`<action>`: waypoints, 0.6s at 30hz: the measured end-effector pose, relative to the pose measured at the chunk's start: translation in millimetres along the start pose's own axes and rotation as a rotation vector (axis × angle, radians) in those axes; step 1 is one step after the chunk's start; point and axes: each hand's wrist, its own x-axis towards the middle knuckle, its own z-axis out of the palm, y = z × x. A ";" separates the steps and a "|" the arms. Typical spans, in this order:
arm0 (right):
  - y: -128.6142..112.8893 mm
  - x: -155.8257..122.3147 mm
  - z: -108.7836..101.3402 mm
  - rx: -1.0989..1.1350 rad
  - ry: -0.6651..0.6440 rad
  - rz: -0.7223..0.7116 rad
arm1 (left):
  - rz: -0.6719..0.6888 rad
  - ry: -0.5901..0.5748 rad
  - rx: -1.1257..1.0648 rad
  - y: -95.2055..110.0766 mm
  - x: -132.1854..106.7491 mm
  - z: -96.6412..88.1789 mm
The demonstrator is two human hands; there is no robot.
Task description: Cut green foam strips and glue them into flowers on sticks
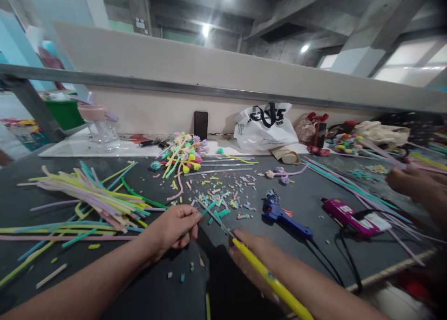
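Note:
My left hand [179, 226] is closed in a pinch on a teal pipe cleaner [208, 209], whose short end sticks out past the fingertips. My right hand [253, 252] is wrapped round yellow-handled scissors [267, 275]. Their metal blades point up and left, right beside the teal piece; I cannot tell whether they touch it. Cut teal bits [219, 215] lie just beyond the blades, among many small pastel clippings [228, 194]. Left of my left hand is a heap of long pastel pipe cleaners [91, 194].
A blue glue gun [288, 220] and a magenta power strip [352, 217] with black cords lie to the right. Behind are a bunch of pipe-cleaner flowers [185, 154], a phone [200, 125], a white bag [265, 129] and a clear jug [101, 129]. Another person's hand [415, 182] is at far right.

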 end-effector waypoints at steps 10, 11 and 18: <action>7.1 8.7 -12.1 0.048 -0.027 -0.016 | -0.008 0.018 -0.067 0.8 1.0 -1.4; 6.7 7.5 -14.2 0.099 -0.067 0.027 | -0.012 0.035 -0.085 0.9 1.0 -1.0; -9.8 -0.1 -22.4 0.235 -0.248 0.320 | 0.013 0.034 -0.178 2.3 -0.5 -0.1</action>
